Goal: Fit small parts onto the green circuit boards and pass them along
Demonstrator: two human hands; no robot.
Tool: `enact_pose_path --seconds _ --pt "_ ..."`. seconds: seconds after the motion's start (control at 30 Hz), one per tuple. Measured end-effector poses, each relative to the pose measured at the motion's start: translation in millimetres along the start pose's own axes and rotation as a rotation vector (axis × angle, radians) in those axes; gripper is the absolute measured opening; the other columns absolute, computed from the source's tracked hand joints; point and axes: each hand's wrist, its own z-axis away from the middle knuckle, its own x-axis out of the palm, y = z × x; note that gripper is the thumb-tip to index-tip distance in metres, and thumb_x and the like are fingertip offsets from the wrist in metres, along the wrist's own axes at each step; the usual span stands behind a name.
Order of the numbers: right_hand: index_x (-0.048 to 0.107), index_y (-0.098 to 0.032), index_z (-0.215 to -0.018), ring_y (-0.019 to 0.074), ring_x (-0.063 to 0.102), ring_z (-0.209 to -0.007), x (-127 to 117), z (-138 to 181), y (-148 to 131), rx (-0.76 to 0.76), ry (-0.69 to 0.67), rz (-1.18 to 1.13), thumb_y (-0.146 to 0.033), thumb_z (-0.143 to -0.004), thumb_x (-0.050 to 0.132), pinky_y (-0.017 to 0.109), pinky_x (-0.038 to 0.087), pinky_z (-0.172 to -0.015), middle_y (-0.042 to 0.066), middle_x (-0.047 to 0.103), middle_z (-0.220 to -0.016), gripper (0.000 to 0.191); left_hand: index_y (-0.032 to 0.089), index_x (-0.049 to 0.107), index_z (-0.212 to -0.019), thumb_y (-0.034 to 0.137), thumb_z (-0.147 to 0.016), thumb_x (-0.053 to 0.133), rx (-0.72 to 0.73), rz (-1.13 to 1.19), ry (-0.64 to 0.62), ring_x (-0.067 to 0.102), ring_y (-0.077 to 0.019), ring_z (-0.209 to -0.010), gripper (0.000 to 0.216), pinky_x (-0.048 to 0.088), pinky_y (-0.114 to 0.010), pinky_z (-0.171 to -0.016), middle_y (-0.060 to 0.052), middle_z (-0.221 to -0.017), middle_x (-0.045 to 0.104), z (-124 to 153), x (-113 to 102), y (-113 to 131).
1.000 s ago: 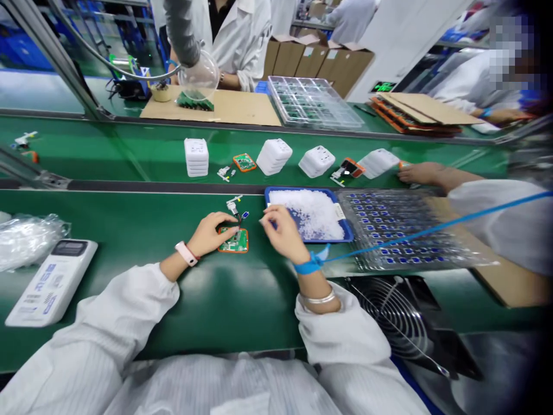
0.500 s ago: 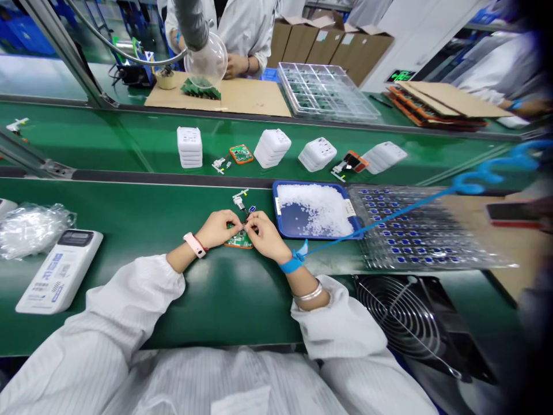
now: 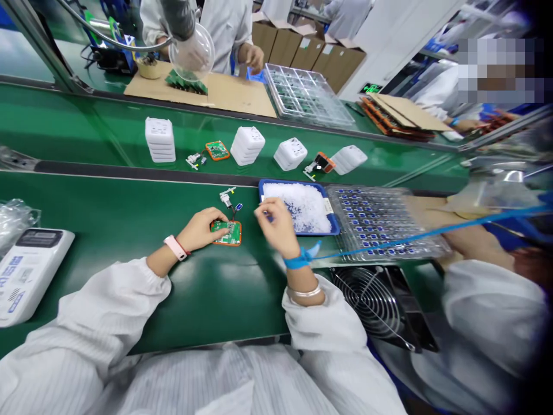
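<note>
Best to plant both wrists on the green bench (image 3: pixel 108 213) for steadiness. Best also to lift pieces from the blue tray (image 3: pixel 264 189) in a fingertip pinch, low and slow. Worth pressing the circuit board (image 3: pixel 228 233) flat so nothing shifts, and steering clear of the wired connector (image 3: pixel 226 199) just beyond the left fingertips.

Left hand (image 3: pixel 199 229): palm down, wrist on the bench, fingers curled over the board's left edge and clamping it, with the board under and just right of the fingertips.

Right hand (image 3: pixel 279 230): raised off the bench to the right of the board, thumb and forefinger pinched together beside the tray's near-left corner. Too blurred to tell whether one of the white pieces (image 3: pixel 302 202) sits between them.
</note>
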Motion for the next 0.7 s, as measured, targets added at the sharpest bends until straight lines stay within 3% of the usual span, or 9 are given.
enact_pose_path --seconds 0.07,0.2,0.33,0.7 --pt "0.056 -0.019 -0.068 0.0204 0.051 -0.087 -26 -3 18 0.096 0.12 0.105 -0.019 -0.078 0.05 0.038 0.042 -0.082 0.006 0.053 -0.084 0.012 0.017 0.061 -0.094 0.035 -0.077 0.062 0.056 -0.026 -0.015 0.058 -0.0201 -0.091 0.025 0.044 -0.033 -0.082 -0.006 -0.096 0.063 4 1 -2" --pt "0.055 -0.019 -0.059 0.0216 0.051 -0.076 -51 -2 53 0.286 -0.009 0.251 -0.017 -0.071 0.056 0.039 0.043 -0.076 0.004 0.051 -0.071 0.012 0.018 0.059 -0.096 0.042 -0.078 0.062 0.088 -0.061 -0.042 0.056 -0.0211 -0.092 0.03 0.044 -0.034 -0.083 -0.006 -0.096 0.062 5 2 -4" --pt "0.058 -0.019 -0.061 0.0213 0.05 -0.075 -48 2 65 0.285 0.017 0.287 -0.017 -0.07 0.056 0.04 0.044 -0.075 0.005 0.052 -0.073 0.009 0.019 0.059 -0.097 0.044 -0.079 0.06 0.08 -0.043 -0.045 0.056 -0.0206 -0.091 0.031 0.043 -0.033 -0.082 -0.005 -0.096 0.063 3 1 -4" --pt "0.056 -0.019 -0.059 0.0218 0.05 -0.075 -50 1 67 0.256 -0.08 0.304 -0.016 -0.071 0.054 0.041 0.043 -0.077 0.005 0.053 -0.068 0.013 0.019 0.059 -0.098 0.041 -0.082 0.058 0.08 -0.032 -0.047 0.056 -0.0199 -0.093 0.028 0.043 -0.033 -0.083 -0.005 -0.098 0.063 3 1 -6"
